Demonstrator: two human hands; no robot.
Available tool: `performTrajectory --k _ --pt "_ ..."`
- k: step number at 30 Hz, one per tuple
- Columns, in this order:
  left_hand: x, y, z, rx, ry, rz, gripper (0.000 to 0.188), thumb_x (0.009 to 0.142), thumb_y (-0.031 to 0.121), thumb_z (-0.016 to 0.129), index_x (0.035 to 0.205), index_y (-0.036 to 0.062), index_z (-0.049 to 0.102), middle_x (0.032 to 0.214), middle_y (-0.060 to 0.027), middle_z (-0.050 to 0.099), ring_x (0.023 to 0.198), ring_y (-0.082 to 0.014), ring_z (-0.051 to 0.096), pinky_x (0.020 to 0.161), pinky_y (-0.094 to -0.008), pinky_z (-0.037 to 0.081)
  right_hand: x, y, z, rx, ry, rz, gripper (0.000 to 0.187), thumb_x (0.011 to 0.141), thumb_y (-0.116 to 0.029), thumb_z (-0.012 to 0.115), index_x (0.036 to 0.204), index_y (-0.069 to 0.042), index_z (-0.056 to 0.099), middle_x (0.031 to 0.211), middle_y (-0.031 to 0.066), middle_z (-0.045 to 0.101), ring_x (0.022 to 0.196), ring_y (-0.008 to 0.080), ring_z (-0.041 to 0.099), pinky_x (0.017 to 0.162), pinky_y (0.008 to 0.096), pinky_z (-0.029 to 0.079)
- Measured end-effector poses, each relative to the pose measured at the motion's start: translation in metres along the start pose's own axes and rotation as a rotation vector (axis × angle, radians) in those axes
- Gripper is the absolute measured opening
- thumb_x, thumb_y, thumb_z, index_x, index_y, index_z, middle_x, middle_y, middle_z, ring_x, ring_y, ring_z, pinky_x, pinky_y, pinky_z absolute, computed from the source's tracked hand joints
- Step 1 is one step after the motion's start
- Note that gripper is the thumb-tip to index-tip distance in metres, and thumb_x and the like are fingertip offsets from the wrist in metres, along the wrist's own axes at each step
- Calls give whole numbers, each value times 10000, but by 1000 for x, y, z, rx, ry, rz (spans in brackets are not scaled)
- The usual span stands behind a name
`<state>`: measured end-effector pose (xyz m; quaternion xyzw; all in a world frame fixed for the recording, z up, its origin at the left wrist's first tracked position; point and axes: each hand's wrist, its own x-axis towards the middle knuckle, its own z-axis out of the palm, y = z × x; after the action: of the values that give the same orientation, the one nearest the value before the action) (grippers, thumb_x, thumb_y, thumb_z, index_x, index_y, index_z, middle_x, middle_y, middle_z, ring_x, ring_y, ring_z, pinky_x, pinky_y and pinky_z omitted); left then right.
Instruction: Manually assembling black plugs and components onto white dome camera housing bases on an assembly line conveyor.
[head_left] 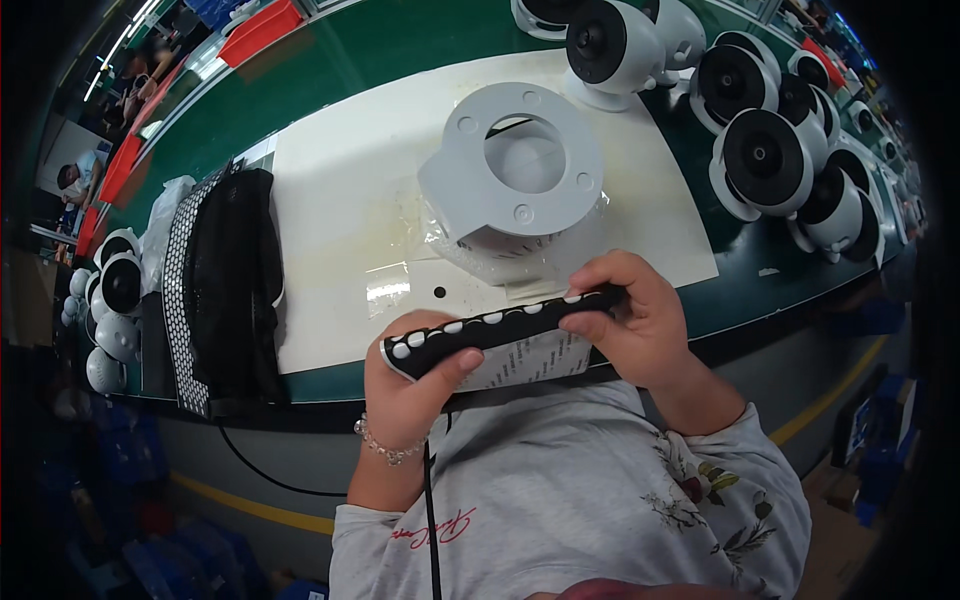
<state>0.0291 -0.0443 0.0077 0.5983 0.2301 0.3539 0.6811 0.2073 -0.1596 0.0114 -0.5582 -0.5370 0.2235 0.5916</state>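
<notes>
My left hand [405,385] and my right hand [635,325] grip opposite ends of a black die-cut sheet [492,319]. It is bent over, with a row of white round spots along its fold and a printed pale backing [525,362] hanging below. Thumbs press on the near side; the other fingers are mostly hidden behind. Just beyond the sheet, a white ring-shaped fixture [580,165] with a large round opening rests on clear plastic wrapping. A small black disc [440,292] lies on the white mat [335,200] between the fixture and my left hand.
Several white ball-shaped cameras [768,160] with black fronts crowd the bench's right side, and more cameras [120,285] stand far left. A stack of black sheets [235,290] lies left of the mat. Red bins [262,30] line the back. A black cable [432,520] hangs before me.
</notes>
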Motion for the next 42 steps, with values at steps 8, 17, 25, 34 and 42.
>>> performTrajectory --k 8,17,25,34,42 --pt "-2 -2 0 108 86 82 182 615 -38 741 671 -19 569 660 -65 570 588 -110 511 519 -232 392 -4 3 -4 223 17 243 276 786 -173 658 941 7 517 851 72 577 790 115 543 739 221 417" --pt "0 -5 -2 320 44 339 193 559 -112 699 684 -28 578 623 -77 562 572 -167 524 525 -261 399 10 -5 -29 44 -174 104 195 791 -3 570 972 0 500 989 147 590 992 239 560 844 315 434" --pt "0 -1 3 430 30 340 206 550 -92 713 706 -13 605 610 -70 564 553 -169 526 517 -259 403 15 -14 -18 -193 -41 -284 269 747 37 599 986 -25 490 921 135 579 909 234 544 757 302 438" --pt "2 2 8 485 -2 364 207 567 -64 726 721 12 610 607 -69 561 544 -174 531 490 -262 397 26 -19 -10 -186 -160 -378 479 688 87 624 1101 -59 429 829 78 535 763 199 522 681 310 427" --pt "7 6 7 498 -22 384 237 565 -46 739 751 17 606 599 -64 541 534 -177 522 484 -261 392 41 -39 -12 -315 -202 -474 630 637 120 625 1171 -104 377 878 87 537 731 227 533 663 328 415"
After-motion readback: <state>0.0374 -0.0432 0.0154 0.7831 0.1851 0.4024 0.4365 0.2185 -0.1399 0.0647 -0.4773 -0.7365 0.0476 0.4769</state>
